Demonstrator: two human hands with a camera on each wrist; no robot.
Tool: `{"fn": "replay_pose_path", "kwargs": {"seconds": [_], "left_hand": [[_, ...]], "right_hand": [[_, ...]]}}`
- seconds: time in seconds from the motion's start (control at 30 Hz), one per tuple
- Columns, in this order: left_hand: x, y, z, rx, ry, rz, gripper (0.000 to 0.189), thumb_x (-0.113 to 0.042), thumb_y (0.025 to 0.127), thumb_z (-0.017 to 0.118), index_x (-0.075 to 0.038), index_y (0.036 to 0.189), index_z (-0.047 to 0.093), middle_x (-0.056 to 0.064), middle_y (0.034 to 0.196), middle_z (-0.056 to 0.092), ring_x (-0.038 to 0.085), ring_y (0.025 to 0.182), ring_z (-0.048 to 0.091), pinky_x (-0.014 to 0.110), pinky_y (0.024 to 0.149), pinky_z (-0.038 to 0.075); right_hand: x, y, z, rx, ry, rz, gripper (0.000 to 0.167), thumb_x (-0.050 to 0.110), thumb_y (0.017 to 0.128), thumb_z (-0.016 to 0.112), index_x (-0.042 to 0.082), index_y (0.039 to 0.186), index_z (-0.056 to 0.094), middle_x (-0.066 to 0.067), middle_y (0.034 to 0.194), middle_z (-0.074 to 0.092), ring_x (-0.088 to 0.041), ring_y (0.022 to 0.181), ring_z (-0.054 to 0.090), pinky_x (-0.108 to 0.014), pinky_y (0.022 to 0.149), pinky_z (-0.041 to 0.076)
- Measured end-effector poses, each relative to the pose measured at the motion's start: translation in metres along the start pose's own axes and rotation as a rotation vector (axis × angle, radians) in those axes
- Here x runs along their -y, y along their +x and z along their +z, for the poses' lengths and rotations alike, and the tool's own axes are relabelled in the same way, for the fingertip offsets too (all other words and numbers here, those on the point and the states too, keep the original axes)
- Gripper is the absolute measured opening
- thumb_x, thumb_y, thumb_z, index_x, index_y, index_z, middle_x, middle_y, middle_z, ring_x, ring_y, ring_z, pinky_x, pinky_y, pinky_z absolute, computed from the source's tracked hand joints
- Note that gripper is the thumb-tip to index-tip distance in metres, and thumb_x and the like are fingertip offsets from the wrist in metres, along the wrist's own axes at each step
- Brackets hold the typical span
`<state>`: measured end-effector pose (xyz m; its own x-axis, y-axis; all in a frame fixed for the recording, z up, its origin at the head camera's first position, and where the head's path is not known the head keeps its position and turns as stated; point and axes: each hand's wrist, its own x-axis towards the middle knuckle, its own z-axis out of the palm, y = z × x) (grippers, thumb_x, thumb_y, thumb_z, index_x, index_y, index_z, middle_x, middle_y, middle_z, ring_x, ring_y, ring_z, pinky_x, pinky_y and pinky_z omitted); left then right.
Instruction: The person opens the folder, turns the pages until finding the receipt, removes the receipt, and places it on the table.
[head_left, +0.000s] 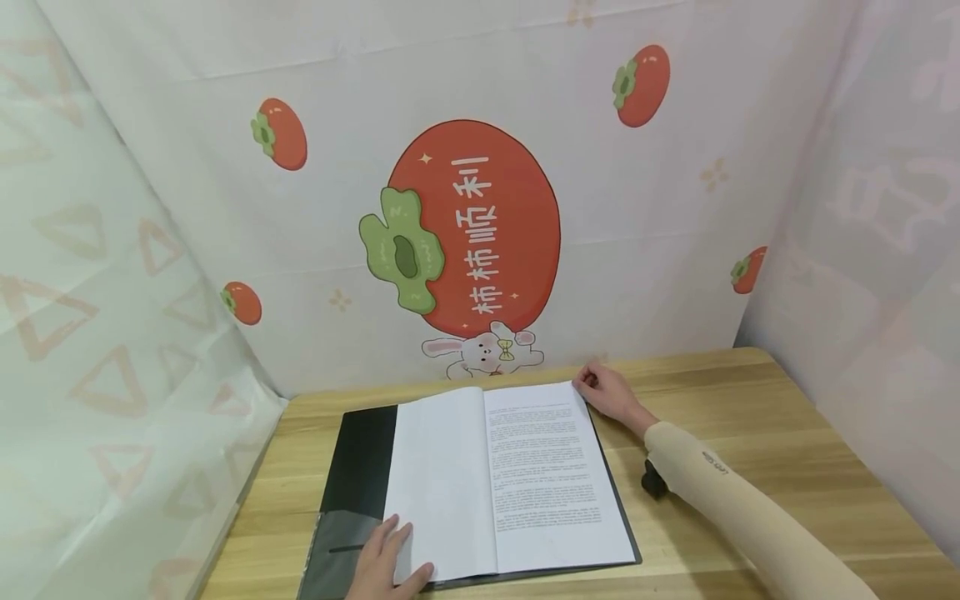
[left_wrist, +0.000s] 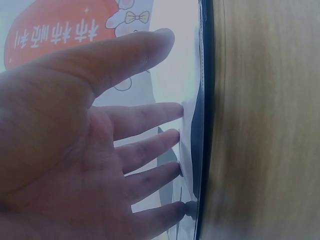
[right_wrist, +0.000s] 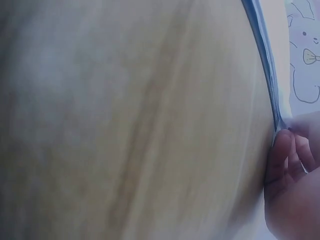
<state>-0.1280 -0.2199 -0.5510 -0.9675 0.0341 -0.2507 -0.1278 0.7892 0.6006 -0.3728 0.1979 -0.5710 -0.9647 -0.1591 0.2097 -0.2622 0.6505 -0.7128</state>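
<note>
An open black folder with white sheets lies on the wooden table. Its left-hand page is blank, while the right-hand page carries printed text. At the far right corner of that page, my right hand pinches the paper edge between thumb and finger; the right wrist view shows the fingertips right at the page corner. My left hand rests on the near left part of the folder, fingers spread. In the left wrist view its fingers are straight, their tips at the sheet.
Behind the table hangs a white cloth printed with red persimmons and a rabbit. Pale patterned curtains stand at the left and right. A small black device sits at the right sleeve's cuff.
</note>
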Motion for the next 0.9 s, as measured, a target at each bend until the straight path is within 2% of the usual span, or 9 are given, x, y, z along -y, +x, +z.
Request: {"fn": "replay_pose_path", "kwargs": {"seconds": [0.13,0.27,0.5,0.63,0.73,0.9], "left_hand": [[0.001,0.001,0.001,0.000,0.001,-0.009,0.080,-0.048,0.090,0.081,0.006,0.143,0.056,0.031,0.156,0.038,0.059,0.143,0.034,0.076,0.111,0.033],[0.000,0.001,0.002,0.007,-0.005,-0.022,0.080,-0.048,0.090,0.081,0.006,0.144,0.056,0.031,0.157,0.037,0.059,0.144,0.032,0.077,0.112,0.031],[-0.004,0.002,0.001,0.003,0.021,-0.028,0.079,-0.047,0.090,0.081,0.008,0.141,0.057,0.032,0.155,0.039,0.060,0.142,0.034,0.077,0.112,0.032],[-0.006,0.002,0.002,-0.003,0.039,-0.031,0.078,-0.046,0.090,0.081,0.009,0.139,0.057,0.034,0.154,0.040,0.060,0.141,0.035,0.076,0.111,0.034],[-0.008,0.002,0.003,-0.015,0.054,-0.033,0.077,-0.045,0.089,0.081,0.009,0.138,0.058,0.035,0.153,0.041,0.061,0.140,0.036,0.075,0.112,0.034],[-0.012,-0.001,0.002,-0.044,0.060,-0.025,0.074,-0.044,0.089,0.082,0.008,0.137,0.060,0.036,0.152,0.041,0.062,0.140,0.036,0.074,0.112,0.034]], "right_hand": [[-0.001,-0.001,-0.001,0.013,0.010,0.029,0.013,0.014,0.106,0.063,0.002,0.106,0.067,-0.011,0.100,0.069,-0.025,0.091,0.061,-0.041,0.084,0.049],[0.000,-0.001,-0.003,0.013,0.033,0.035,0.013,0.014,0.106,0.062,0.002,0.107,0.067,-0.013,0.102,0.070,-0.025,0.091,0.061,-0.040,0.083,0.049],[0.012,-0.005,-0.007,0.028,0.098,0.034,0.012,0.016,0.106,0.063,0.005,0.101,0.064,-0.010,0.092,0.067,-0.018,0.063,0.058,-0.030,0.055,0.051],[0.015,-0.006,-0.007,0.019,0.120,0.057,0.012,0.016,0.107,0.063,0.006,0.102,0.064,-0.010,0.090,0.066,-0.017,0.058,0.057,-0.030,0.051,0.050],[0.016,-0.007,-0.008,0.012,0.121,0.079,0.012,0.017,0.107,0.063,0.005,0.104,0.064,-0.011,0.093,0.067,-0.019,0.060,0.058,-0.030,0.051,0.051],[0.021,-0.005,-0.005,-0.019,0.063,0.049,0.013,0.015,0.106,0.064,0.003,0.108,0.069,-0.013,0.102,0.071,-0.021,0.079,0.063,-0.030,0.063,0.053]]}}
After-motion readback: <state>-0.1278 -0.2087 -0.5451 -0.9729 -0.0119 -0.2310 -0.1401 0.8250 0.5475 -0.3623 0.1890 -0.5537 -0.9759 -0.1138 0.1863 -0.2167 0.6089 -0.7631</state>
